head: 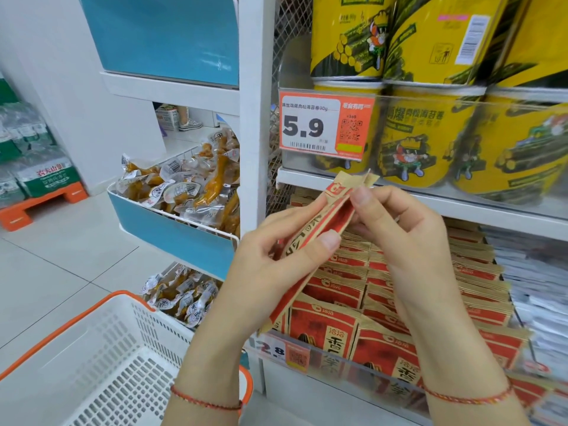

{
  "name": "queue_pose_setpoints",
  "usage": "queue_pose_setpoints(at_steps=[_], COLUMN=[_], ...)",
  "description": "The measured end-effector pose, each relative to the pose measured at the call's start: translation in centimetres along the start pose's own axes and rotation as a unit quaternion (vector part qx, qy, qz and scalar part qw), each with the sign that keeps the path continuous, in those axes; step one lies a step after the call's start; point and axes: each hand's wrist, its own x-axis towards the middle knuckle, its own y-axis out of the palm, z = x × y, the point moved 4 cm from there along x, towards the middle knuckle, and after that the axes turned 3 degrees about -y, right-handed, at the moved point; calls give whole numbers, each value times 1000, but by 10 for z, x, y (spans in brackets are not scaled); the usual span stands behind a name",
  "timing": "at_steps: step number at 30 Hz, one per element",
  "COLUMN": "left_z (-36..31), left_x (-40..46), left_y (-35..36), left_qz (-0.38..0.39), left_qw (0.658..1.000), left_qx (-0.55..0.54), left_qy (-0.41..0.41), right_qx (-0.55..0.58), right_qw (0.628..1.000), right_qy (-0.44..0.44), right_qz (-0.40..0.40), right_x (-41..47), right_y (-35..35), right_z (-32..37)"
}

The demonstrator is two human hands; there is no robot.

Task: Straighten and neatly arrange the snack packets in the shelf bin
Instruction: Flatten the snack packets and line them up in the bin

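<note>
A red and tan paper snack packet (pixel 335 215) is held up edge-on in front of the shelf, tilted from lower left to upper right. My left hand (pixel 276 256) grips its lower part, thumb on the front face. My right hand (pixel 408 238) pinches its upper right side between thumb and fingers. Below and behind the hands, the shelf bin (pixel 335 368), fronted by a clear plastic lip, holds several rows of the same red packets (pixel 381 336) standing upright.
Yellow seaweed-roll tubs (pixel 430 136) fill the shelf above, with an orange 5.9 price tag (pixel 325 124). A white basket with an orange rim (pixel 116 348) sits at lower left. Blue bins of wrapped chicken-feet snacks (pixel 184 192) stand left of the white upright.
</note>
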Motion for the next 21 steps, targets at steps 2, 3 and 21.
queue_pose_setpoints(at_steps=[2, 3, 21], left_z=[0, -1, 0], left_x=[0, 0, -1], left_y=[0, 0, -20], left_qz=[2, 4, -180], left_qw=[1000, 1000, 978], left_qx=[6, 7, -94], left_qy=[-6, -10, -55], right_qx=[3, 4, -100], right_qw=[1000, 1000, 986], right_qy=[-2, -2, 44], right_qz=[2, 4, 126], right_x=[1, 1, -1], right_y=[-1, -1, 5], right_z=[0, 0, -10])
